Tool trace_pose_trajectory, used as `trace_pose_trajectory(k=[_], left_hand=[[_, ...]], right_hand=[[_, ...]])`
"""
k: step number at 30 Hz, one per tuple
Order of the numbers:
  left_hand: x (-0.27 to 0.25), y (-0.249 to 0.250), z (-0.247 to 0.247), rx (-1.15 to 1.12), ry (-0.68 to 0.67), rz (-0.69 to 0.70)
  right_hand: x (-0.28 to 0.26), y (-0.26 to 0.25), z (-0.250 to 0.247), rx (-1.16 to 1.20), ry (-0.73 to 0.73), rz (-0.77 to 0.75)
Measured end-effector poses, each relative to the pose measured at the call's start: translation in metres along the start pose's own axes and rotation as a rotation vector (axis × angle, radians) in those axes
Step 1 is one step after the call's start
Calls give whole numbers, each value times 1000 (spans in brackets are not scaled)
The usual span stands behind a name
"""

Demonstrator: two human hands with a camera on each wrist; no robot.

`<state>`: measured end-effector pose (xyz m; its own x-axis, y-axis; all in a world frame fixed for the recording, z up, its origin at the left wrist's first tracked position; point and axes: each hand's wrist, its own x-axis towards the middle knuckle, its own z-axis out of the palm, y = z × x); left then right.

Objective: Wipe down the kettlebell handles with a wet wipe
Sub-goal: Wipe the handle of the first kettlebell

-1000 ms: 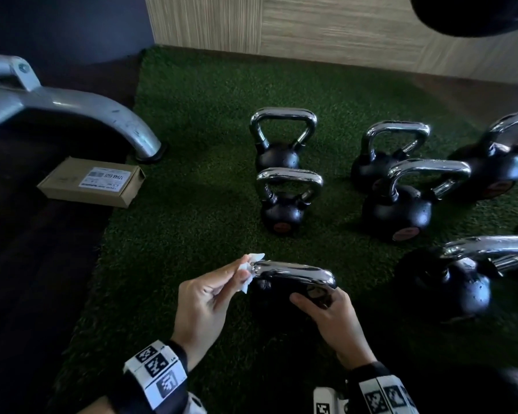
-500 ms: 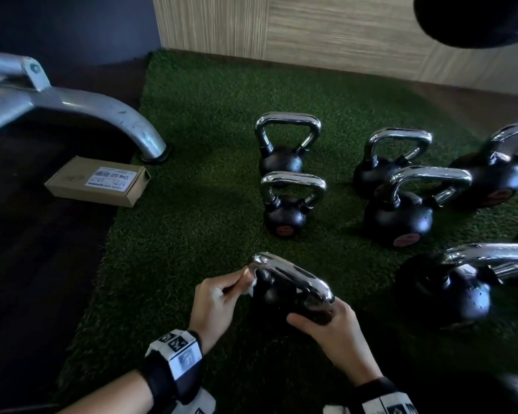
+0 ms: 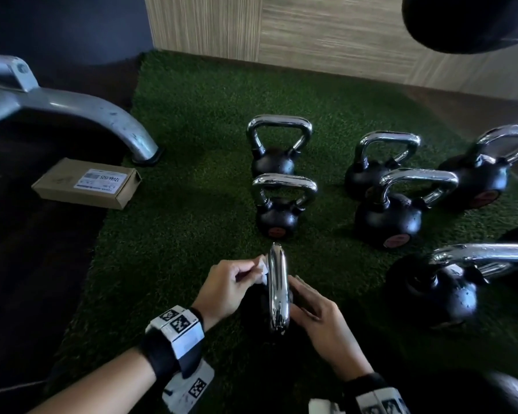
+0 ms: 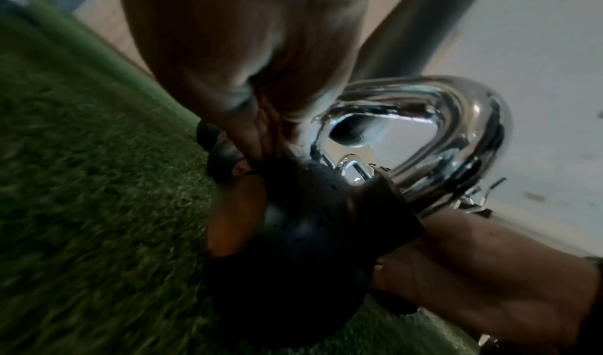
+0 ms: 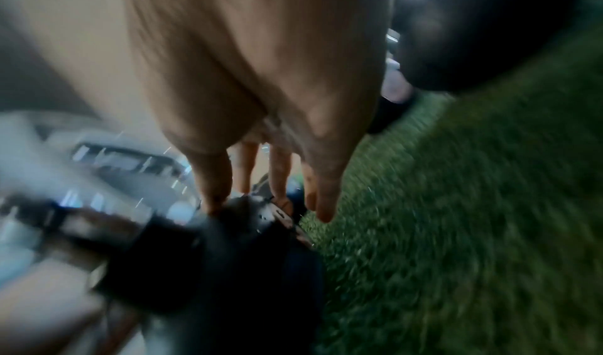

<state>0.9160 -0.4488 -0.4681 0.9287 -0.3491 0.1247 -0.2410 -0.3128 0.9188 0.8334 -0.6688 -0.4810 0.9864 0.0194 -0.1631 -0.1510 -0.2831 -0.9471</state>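
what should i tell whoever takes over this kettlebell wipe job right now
Left hand: pinches the wet wipe against the left side of the chrome handle.
Right hand: holds the near kettlebell from the right, steadying it on the green turf; its handle runs end-on, away from the person.
Done: I cannot tell how much of this handle is wiped.
Left: finish this handle. At least five more kettlebells stand behind and to the right, such as the small one just behind; whether those are already wiped does not show.
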Motion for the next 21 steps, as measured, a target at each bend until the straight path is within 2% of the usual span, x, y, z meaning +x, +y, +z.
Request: trace_pose_trajectory(k=[3, 7, 11, 16, 21], left_hand=[[6, 7, 0, 125, -9, -6], [10, 23, 3, -108, 113, -65], [16, 23, -3, -159, 29, -130], [14, 25, -8, -329, 49, -105], [16, 43, -6, -690, 124, -377]], right_hand=[[-1, 4, -2, 190, -77, 93], [-1, 10, -4, 238, -77, 104], [1, 13, -3, 279, -67, 100], [1, 16, -5, 337, -70, 67], [3, 16, -3, 369, -78, 69]])
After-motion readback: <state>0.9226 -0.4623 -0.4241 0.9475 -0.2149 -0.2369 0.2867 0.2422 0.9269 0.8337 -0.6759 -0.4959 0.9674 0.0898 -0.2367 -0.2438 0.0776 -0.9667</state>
